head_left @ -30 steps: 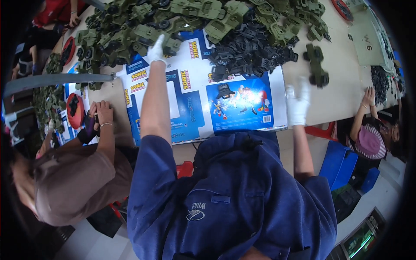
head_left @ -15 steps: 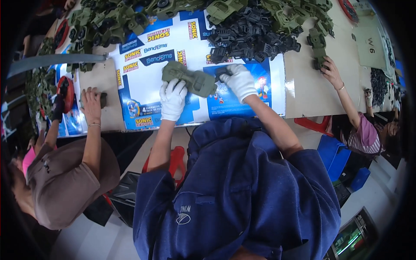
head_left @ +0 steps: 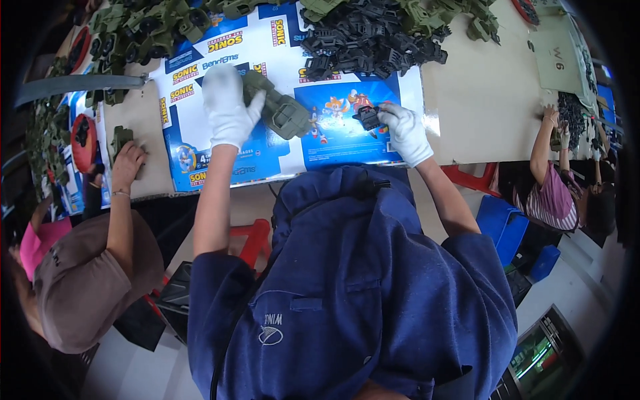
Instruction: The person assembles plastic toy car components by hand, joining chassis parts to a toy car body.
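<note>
And here's my right grip (head_left: 407, 135), gloved in white fabric, pinching a black part (head_left: 367, 119): small, hard-edged, notched, held above the glossy blue panel of the printed sheet (head_left: 283, 72). Over to my left grip (head_left: 230, 110), same white cloth, blurred toward the fingertips, thumb splayed at the edge of a green vehicle (head_left: 285, 115). Is it grasping that body or only alongside it? I cannot tell. The vehicle is between my two grips, matt olive, blocky with softened corners, slanting down to the right over the sheet. Further up the counter (head_left: 480, 100), what a jagged tangle, a heap of black parts (head_left: 370, 40), all dull points and slots! And off at the upper left, a pile of green vehicles (head_left: 143, 30), chunky shells on round black wheels.
</note>
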`<action>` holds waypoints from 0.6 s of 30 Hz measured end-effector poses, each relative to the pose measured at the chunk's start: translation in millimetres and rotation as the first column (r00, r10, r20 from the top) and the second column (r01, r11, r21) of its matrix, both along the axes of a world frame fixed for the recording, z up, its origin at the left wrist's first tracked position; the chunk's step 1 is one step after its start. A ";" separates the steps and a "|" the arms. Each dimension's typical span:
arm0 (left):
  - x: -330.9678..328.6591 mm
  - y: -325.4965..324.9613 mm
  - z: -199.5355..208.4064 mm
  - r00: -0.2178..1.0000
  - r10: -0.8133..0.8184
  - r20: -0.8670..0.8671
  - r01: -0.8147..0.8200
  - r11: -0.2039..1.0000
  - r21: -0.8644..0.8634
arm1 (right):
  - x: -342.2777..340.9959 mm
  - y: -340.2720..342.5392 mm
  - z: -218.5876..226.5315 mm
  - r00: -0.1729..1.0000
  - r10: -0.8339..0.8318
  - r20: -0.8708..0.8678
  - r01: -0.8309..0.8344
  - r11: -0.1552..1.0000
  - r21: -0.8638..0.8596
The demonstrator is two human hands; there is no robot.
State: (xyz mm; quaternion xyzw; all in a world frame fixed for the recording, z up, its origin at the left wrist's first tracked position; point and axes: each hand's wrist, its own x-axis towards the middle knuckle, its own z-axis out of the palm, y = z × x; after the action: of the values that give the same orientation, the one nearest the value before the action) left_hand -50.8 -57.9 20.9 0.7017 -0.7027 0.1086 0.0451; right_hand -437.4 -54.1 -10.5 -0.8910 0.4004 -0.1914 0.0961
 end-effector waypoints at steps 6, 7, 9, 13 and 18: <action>-10.3 -3.5 -41.6 0.659 0.488 -0.572 -0.439 0.867 0.234 | 42.2 17.1 25.6 0.886 -0.454 -0.092 0.463 0.856 0.232; -18.1 -2.7 -46.4 0.661 0.486 -0.572 -0.439 0.868 0.231 | 50.0 16.2 27.0 0.867 -0.457 -0.198 0.493 0.845 0.207; -43.1 -1.4 -48.3 0.400 0.480 -0.780 -0.343 0.868 0.358 | 50.8 19.2 15.1 0.843 -0.408 -0.351 0.495 0.843 0.208; -45.0 3.1 -62.5 0.174 0.289 -0.941 -0.192 0.948 0.255 | 44.6 8.4 7.8 0.916 -0.371 -0.151 0.400 0.823 0.403; -56.4 26.7 39.9 -0.116 0.341 -0.933 0.410 0.872 0.268 | 45.7 -16.6 69.2 0.577 -0.682 0.450 -0.309 0.328 0.893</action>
State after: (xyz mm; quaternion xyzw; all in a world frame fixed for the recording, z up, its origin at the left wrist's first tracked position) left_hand -107.2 -31.2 60.9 0.5044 -0.4457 -0.6352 0.3788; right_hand -391.7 -70.7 58.7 -0.4186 0.4615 -0.3102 0.7180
